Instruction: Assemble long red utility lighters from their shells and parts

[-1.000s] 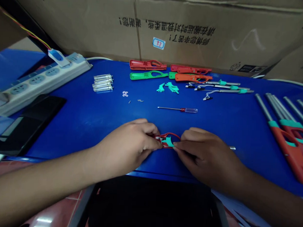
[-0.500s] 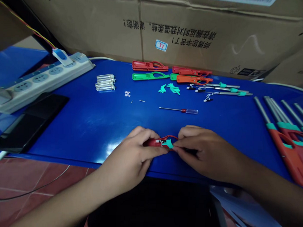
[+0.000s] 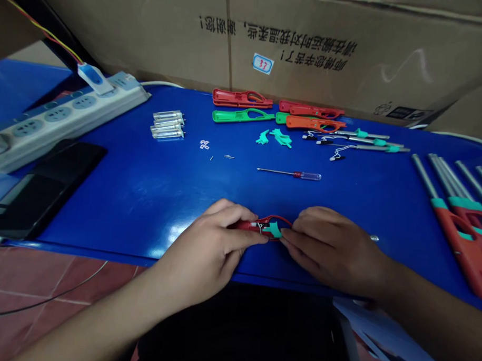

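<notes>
Both your left hand [image 3: 217, 244] and right hand [image 3: 335, 252] are pinching the light, stiff red plastic lighter body [image 3: 244, 225] over the blue table [image 3: 117, 202], fingers closed on its shell and small teal plastic piece [image 3: 275, 230], so you are holding by the sides, clear of the thin red wire [image 3: 281, 218]

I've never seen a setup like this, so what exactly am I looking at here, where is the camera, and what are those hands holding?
There's no machine here. The camera is worn on a person's head and looks down at their own bare hands. Their left hand and right hand hold a small red plastic lighter handle with a teal piece at one end. They work on a blue table. Farther off lie more red and green handles, a small screwdriver and a power strip. At the right edge are long lighters with metal tubes.
</notes>
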`<state>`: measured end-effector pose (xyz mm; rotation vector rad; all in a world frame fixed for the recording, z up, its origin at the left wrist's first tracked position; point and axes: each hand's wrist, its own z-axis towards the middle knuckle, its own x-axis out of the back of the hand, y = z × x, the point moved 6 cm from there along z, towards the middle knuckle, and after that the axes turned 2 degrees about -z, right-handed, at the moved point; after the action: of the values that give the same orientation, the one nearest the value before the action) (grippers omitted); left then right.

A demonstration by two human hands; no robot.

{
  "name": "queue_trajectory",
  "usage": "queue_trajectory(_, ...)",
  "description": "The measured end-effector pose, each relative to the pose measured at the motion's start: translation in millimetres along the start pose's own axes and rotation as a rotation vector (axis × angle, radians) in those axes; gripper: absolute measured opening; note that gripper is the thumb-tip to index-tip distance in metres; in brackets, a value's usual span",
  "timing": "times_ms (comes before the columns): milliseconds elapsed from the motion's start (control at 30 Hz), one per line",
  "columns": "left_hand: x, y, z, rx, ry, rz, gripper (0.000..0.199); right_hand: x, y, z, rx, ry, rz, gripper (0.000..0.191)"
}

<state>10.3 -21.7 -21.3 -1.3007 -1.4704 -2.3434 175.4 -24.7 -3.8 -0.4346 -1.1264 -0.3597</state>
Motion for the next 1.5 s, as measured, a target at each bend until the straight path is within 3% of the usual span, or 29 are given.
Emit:
queue_trajectory(233, 0.1, 0, -1, -0.006, 0.001, 0.024, 0.037, 0, 0, 2, 0.019, 0.020, 0.004, 0.017)
queue_trajectory(467, -1.3, 1, -3, -0.042, 0.033, 0.048, 0.037, -7, 8, 0, -0.084, -0.040, 0.063, 0.021)
queue_trajectory(667, 0.1, -2, -6, 0.015, 0.105, -0.006, 0.019, -10, 10, -3, -0.091, -0.096, 0.024, 0.016)
queue_trajectory(933, 1.3, 0, -6, -0.007, 0.138, 0.053, 0.023, -11, 14, -6, -0.142, -0.020, 0.122, 0.010)
queue_trajectory(1133, 2.7, 4, -7, -0.041, 0.194, 0.109, 0.022, -13, 17, -5, -0.163, -0.077, 0.186, 0.013)
queue_trajectory(1400, 1.5, 7, -9, -0.064, 0.189, 0.118, 0.024, -14, 17, -7, -0.119, -0.109, 0.172, 0.018)
queue_trajectory(1500, 1.6, 6, -9, -0.061, 0.172, 0.103, 0.023, -12, 20, -7, -0.164, -0.085, 0.196, 0.019)
